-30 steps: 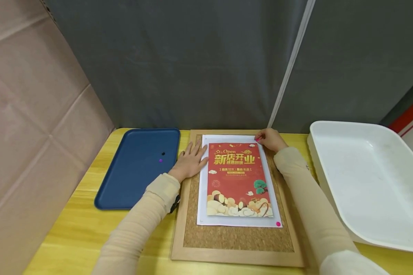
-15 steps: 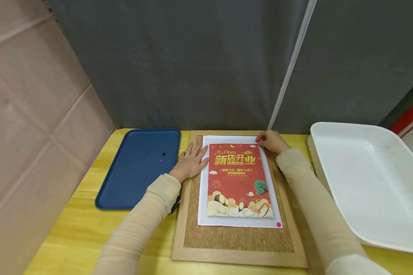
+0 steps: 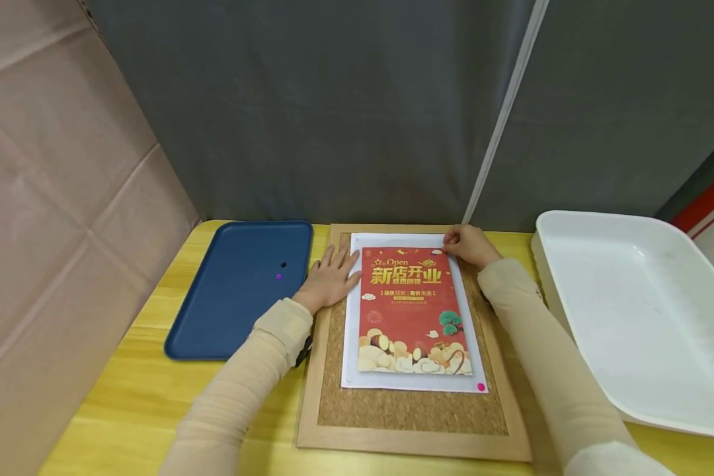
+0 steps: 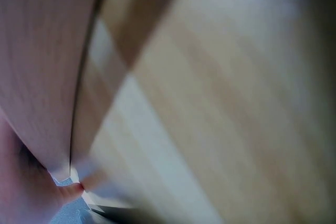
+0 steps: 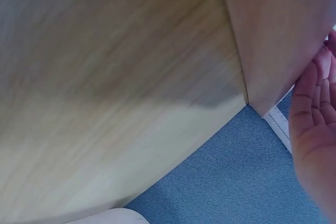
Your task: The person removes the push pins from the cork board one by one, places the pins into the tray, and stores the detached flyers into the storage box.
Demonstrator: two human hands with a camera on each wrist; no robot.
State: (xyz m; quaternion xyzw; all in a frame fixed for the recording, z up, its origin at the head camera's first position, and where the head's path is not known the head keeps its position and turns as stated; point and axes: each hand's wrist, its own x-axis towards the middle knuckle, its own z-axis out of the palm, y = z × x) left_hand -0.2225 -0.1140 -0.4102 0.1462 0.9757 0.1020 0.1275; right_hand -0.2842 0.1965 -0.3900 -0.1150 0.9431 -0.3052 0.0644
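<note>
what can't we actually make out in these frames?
- Pin under the right hand: head view, fingers cover the poster corner; pin not visible now.
- Top-left poster corner: partly behind the left hand.
- Two dots on the blue tray: too small to identify.
- Both wrist views: blurred, too close.
- White tray: cut off by the right edge.

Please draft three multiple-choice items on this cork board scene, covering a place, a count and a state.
1. Where does the blue tray lie?
A. left of the cork board
B. on the board
C. inside the white bin

2. How many small pins lie in the blue tray?
A. none
B. two
C. five

3. How is the left hand?
A. fist in the air
B. flat, fingers straight, beside the poster
C. gripping the tray

Answers: 1 A, it sits left of the frame; 2 B, one dark, one purple; 3 B, the palm rests down at the paper's left edge.
</note>
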